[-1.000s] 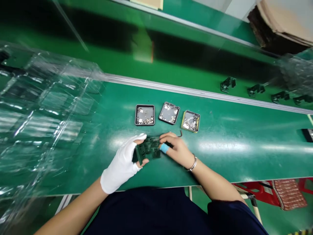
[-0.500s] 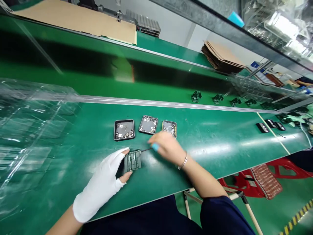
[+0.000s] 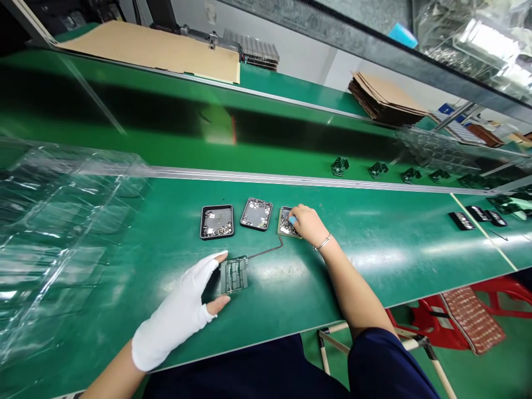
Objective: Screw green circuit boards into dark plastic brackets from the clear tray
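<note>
My left hand (image 3: 183, 305), in a white glove with bare fingertips, grips a dark green slotted block (image 3: 234, 275) by its left side, thumb below and fingers above. A thin L-shaped hex key (image 3: 266, 253) sticks out from the block's upper right corner, its bent end free. My right hand (image 3: 308, 224), bare with a blue wrap on one finger, reaches into the rightmost small tray (image 3: 283, 233). Its fingers are pinched together over small metal parts; what they hold, if anything, is hidden.
Two more small trays, the left tray (image 3: 202, 230) and the middle tray (image 3: 254, 226), hold small metal pieces. Clear plastic packaging (image 3: 50, 249) covers the bench's left side. Several green parts (image 3: 339, 166) stand behind the metal rail (image 3: 249, 177); black blocks (image 3: 461, 221) lie right.
My right hand has left the hex key and moved up and right to the rightmost tray. The hex key stays in the block, which my left hand still holds.
</note>
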Motion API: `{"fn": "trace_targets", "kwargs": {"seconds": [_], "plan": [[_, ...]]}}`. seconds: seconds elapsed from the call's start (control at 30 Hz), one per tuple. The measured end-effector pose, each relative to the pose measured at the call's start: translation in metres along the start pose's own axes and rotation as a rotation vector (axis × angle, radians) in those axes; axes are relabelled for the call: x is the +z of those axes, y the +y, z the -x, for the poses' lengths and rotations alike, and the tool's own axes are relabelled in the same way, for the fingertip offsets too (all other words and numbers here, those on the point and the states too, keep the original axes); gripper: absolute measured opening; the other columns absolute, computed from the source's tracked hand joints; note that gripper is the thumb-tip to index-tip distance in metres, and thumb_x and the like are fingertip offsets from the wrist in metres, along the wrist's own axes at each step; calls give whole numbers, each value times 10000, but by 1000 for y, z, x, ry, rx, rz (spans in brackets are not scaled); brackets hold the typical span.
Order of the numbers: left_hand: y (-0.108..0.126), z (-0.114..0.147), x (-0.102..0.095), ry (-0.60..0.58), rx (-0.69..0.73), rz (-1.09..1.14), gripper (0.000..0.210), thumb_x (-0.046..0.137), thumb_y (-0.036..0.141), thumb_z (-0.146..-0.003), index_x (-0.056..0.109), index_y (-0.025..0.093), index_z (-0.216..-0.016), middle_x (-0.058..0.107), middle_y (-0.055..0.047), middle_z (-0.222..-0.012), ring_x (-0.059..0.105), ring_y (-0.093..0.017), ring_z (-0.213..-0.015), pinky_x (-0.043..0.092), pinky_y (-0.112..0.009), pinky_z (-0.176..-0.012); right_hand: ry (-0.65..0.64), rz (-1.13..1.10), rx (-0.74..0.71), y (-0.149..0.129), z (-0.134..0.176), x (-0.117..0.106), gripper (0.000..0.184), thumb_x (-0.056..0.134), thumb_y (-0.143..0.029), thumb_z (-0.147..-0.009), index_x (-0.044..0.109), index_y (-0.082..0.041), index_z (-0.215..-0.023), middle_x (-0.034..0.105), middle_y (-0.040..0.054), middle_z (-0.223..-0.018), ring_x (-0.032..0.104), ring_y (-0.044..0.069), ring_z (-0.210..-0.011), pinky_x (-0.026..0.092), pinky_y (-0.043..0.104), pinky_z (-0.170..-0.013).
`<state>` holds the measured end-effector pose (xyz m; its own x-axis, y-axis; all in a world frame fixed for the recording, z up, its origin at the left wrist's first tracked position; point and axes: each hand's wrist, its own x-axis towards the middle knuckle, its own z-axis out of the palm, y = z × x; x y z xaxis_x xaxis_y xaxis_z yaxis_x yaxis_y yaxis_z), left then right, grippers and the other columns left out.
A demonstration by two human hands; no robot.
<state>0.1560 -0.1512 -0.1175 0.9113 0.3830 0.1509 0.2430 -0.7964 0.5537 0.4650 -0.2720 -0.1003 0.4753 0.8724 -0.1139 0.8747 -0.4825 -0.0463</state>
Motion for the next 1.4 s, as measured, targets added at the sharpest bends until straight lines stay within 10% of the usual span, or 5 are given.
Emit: {"fn": "trace_targets", "kwargs": {"seconds": [0.87,1.07,1.2,1.4], "plan": [[13,-18,-24,158,-83,101,413,444,480,-895,591,195,-1156,649,-67,-1176,616,-241,-1087,493,-382,-970,302,-498,59,6,-1,6,241,393,-166,-824,575,-170,-982,652,41,-833,603,148,-693,472,262,-648],[30,-31,-24,202,-32,61,336,413,410,-913,669,193,-938,709,-51,-936,666,-197,-872,529,-320,-819,171,-1242,-184,-53,33,-8,139,543,-317,-854,594,-216,-936,665,10,-791,681,154,-710,538,288,-648],[41,-37,-20,167,136,-75,367,378,352,-933,655,190,-754,684,-38,-727,637,-176,-679,489,-292,-636,89,-1237,-472,-97,61,-15,72,595,-290,-856,629,-233,-886,676,34,-869,662,151,-773,528,273,-634],[39,-30,-18,223,124,-266,276,451,224,-869,621,177,-657,656,-58,-649,615,-199,-611,458,-327,-601,208,-1025,-460,-109,63,-9,50,568,-205,-868,605,-234,-886,669,18,-862,631,143,-789,511,280,-698]]}}
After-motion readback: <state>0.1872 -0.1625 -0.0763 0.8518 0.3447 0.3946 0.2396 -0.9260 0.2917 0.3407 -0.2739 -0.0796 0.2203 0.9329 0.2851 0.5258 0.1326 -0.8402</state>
